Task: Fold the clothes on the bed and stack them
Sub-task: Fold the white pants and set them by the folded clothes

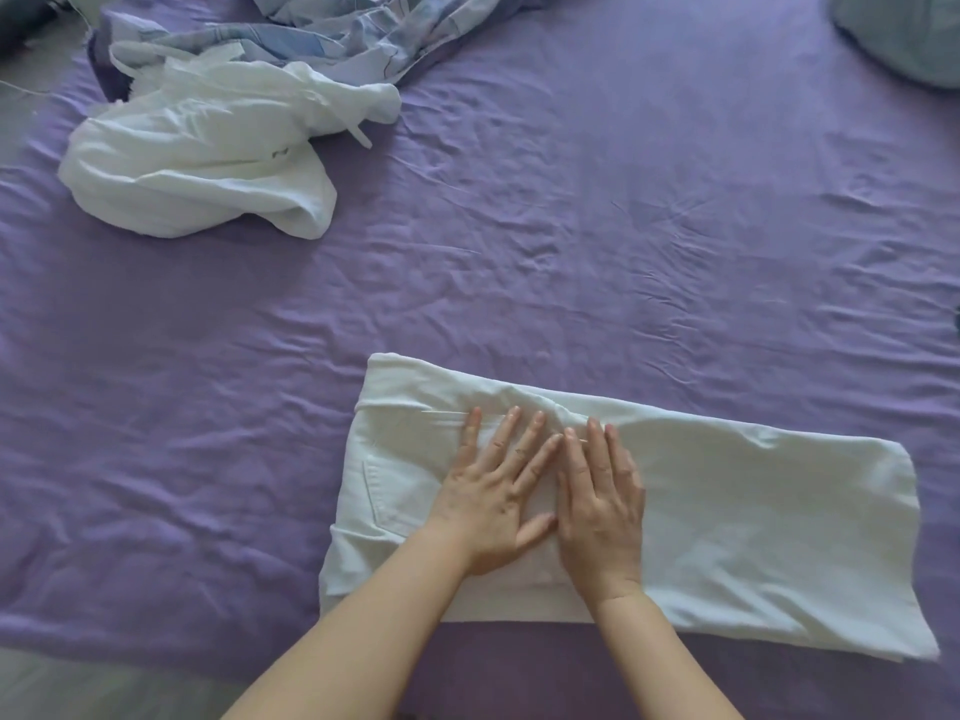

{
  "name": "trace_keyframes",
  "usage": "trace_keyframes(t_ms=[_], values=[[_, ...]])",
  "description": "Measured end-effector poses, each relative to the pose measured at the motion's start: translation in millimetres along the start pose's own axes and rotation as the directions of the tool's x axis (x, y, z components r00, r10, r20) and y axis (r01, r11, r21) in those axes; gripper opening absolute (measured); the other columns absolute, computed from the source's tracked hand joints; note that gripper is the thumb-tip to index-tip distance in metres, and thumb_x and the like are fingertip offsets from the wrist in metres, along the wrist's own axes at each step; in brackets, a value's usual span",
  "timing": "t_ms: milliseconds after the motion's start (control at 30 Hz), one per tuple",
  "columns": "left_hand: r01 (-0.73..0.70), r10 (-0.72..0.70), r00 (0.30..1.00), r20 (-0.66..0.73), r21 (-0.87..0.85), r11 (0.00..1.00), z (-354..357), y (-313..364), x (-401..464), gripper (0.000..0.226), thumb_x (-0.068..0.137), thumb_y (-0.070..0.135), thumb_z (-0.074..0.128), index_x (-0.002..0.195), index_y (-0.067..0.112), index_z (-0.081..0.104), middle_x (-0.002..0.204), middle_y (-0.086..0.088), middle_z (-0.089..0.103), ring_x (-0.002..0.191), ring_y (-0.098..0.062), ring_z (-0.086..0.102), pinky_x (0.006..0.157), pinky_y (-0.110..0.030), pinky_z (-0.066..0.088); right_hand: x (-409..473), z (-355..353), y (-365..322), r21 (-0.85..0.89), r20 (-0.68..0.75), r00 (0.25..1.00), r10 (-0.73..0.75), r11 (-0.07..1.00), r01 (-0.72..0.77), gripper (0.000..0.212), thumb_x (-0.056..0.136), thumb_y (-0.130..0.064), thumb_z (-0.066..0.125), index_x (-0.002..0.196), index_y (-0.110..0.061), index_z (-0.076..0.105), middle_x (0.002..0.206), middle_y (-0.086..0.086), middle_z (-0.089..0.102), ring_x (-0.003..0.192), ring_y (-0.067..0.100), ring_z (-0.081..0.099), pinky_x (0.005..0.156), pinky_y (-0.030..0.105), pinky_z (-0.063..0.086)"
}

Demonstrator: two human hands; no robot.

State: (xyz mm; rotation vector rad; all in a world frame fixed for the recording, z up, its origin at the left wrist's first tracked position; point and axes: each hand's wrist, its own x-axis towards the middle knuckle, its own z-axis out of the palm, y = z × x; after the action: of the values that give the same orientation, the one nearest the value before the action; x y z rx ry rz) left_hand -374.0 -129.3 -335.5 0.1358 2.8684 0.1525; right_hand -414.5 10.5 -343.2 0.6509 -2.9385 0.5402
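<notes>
Count: two white garments, one folded [727, 522], one crumpled [208, 163]; one patterned blue cloth [332, 28]; two hands [493, 501] [602, 506].

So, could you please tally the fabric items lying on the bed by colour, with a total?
White: 2, the folded trousers under both hands, and the crumpled garment
Blue patterned: 1, the rumpled cloth
Grey-blue: 1, the item at the corner, cut off by the frame
Total: 4
</notes>
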Motion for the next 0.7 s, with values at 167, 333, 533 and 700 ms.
trace_keyframes(t_ms=[167, 333, 533, 700], values=[[0.004, -0.004, 1.000, -0.025, 0.016, 1.000, 12, 0, 7, 0.076, 0.085, 0.061, 0.032, 0.149, 0.021, 0.028, 0.157, -0.004, 0.018, 0.145, -0.030, 0.014, 0.109, -0.058, 0.012, 0, 23, 15, -0.068, 0.279, 0.956, 0.090, 0.995, -0.074, 0.058, 0.093, -0.039, 0.015, 0.148, -0.023, 0.007, 0.155, -0.004, 0.002, 0.145, 0.018, 0.003, 0.115, 0.040, -0.005], [-0.006, 0.003, 0.996, 0.090, 0.039, 0.999, 11, 0, 11, 0.075, 0.088, 0.062, 0.012, 0.148, 0.026, -0.014, 0.153, 0.000, -0.025, 0.136, -0.026, -0.035, 0.108, -0.056, -0.023, 3, 22, 18, -0.192, 0.416, 0.896, 0.155, 0.978, -0.080, 0.056, 0.098, -0.042, 0.013, 0.140, -0.034, -0.023, 0.151, -0.011, -0.026, 0.138, 0.011, -0.027, 0.115, 0.044, -0.012], [0.125, -0.125, 0.986, 0.109, 0.012, 0.992, -8, -12, -32, 0.063, 0.094, 0.057, 0.009, 0.151, 0.032, -0.001, 0.158, 0.001, -0.015, 0.136, -0.028, -0.034, 0.107, -0.054, -0.027, -9, -21, -29, -0.163, 0.351, 0.936, -0.011, 0.984, 0.073, 0.057, 0.088, -0.042, 0.030, 0.141, -0.022, 0.041, 0.150, 0.011, 0.031, 0.139, 0.036, 0.027, 0.110, 0.054, 0.010], [0.556, -0.543, 0.830, 0.124, -0.114, 0.823, -13, -47, -77, 0.065, 0.099, 0.050, 0.022, 0.149, 0.030, -0.014, 0.149, 0.001, -0.035, 0.143, -0.025, -0.024, 0.113, -0.052, -0.011, -26, -24, -88, -0.110, 0.467, 0.874, -0.133, 0.972, 0.207, 0.054, 0.089, -0.047, 0.032, 0.134, -0.026, 0.052, 0.145, 0.009, 0.044, 0.138, 0.032, 0.030, 0.104, 0.055, 0.017]])
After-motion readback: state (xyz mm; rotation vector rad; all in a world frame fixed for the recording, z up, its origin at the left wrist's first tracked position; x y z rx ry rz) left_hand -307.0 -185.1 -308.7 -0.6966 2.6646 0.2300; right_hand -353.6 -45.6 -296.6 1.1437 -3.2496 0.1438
